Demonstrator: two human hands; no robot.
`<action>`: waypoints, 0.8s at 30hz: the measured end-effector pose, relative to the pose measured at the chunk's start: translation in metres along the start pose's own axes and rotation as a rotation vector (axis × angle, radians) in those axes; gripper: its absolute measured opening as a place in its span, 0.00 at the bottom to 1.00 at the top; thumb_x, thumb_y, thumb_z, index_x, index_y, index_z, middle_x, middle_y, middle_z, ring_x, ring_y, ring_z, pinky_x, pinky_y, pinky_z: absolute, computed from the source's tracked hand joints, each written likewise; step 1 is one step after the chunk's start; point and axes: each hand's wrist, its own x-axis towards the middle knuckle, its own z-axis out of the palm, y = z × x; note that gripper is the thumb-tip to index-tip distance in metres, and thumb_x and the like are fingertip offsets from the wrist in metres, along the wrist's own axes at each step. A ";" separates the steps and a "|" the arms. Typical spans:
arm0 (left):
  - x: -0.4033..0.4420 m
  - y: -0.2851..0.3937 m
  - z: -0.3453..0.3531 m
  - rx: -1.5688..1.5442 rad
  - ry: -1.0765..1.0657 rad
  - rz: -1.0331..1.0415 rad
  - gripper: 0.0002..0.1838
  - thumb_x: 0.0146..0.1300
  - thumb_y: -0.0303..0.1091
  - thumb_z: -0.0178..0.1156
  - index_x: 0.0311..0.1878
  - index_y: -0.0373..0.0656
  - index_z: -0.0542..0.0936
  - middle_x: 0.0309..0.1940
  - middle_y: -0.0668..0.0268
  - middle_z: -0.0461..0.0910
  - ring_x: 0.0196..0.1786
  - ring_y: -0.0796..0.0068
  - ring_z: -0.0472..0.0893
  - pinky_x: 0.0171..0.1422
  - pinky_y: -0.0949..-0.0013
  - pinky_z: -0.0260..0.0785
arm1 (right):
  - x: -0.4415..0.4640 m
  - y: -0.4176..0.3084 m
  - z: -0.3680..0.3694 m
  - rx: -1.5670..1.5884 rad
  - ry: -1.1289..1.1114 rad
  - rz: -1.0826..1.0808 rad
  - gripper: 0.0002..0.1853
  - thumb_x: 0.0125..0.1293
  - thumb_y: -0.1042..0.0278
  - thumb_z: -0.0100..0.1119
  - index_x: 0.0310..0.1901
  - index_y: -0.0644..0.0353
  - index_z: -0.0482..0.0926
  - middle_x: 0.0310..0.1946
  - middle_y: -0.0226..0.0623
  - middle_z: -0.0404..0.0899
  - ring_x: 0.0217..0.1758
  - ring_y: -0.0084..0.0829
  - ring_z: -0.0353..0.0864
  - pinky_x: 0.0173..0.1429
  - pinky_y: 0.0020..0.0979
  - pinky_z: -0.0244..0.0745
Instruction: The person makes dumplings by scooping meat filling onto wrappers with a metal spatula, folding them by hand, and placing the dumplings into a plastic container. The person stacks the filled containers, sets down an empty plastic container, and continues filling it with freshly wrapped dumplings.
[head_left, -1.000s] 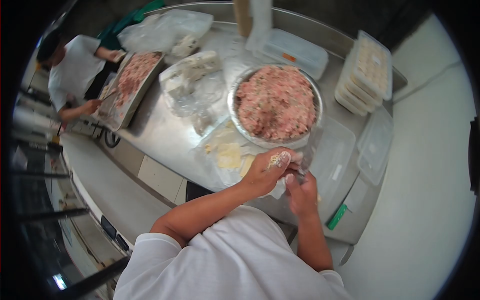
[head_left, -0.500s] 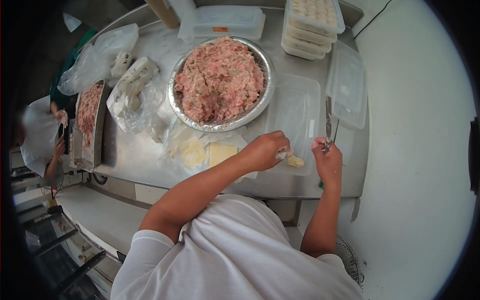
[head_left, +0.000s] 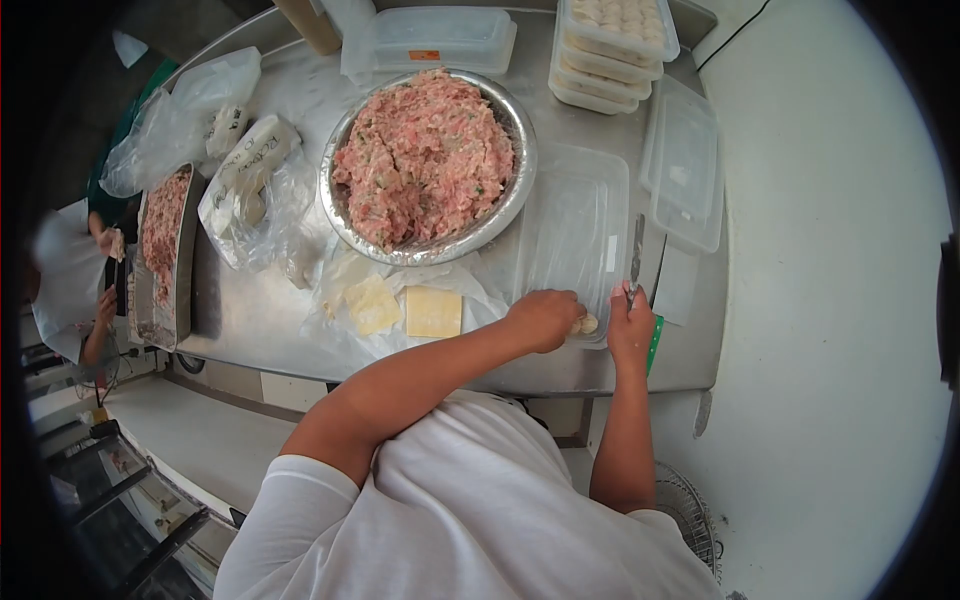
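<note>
My left hand [head_left: 548, 320] reaches over the near end of a clear plastic tray [head_left: 570, 215]. Its fingers are curled against a small pale dumpling [head_left: 586, 325], partly hidden by them. Just to the right, my right hand [head_left: 630, 328] is closed around a narrow metal spreader [head_left: 637, 258], its blade pointing away from me. A green handle [head_left: 655, 345] shows beside that wrist; I cannot tell whether the hand holds it too. Left of my left hand, square yellow wrappers [head_left: 433, 312] lie on crumpled plastic. Beyond them stands a metal bowl [head_left: 527, 185] heaped with minced meat filling [head_left: 425, 155].
Stacked containers of dumplings [head_left: 612, 55] stand at the back right, with clear lids [head_left: 690, 165] below them. Bagged wrapper packs [head_left: 250, 185] lie left. Farther left, another person's hands [head_left: 108, 245] work by a metal pan of meat [head_left: 163, 235]. A wall [head_left: 820, 300] borders the right.
The dumpling piece looks more rounded and is now more covered by my left fingers. My right hand has turned slightly, and more of the green handle shows. The whole view has shifted a little.
</note>
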 end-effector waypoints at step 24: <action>-0.165 -0.097 0.024 -0.244 0.614 -0.106 0.13 0.48 0.22 0.70 0.40 0.42 0.86 0.48 0.56 0.80 0.52 0.52 0.78 0.57 0.56 0.73 | 0.050 -0.204 0.064 -0.949 -0.489 -1.191 0.11 0.64 0.73 0.51 0.39 0.54 0.85 0.33 0.38 0.81 0.37 0.43 0.83 0.40 0.42 0.79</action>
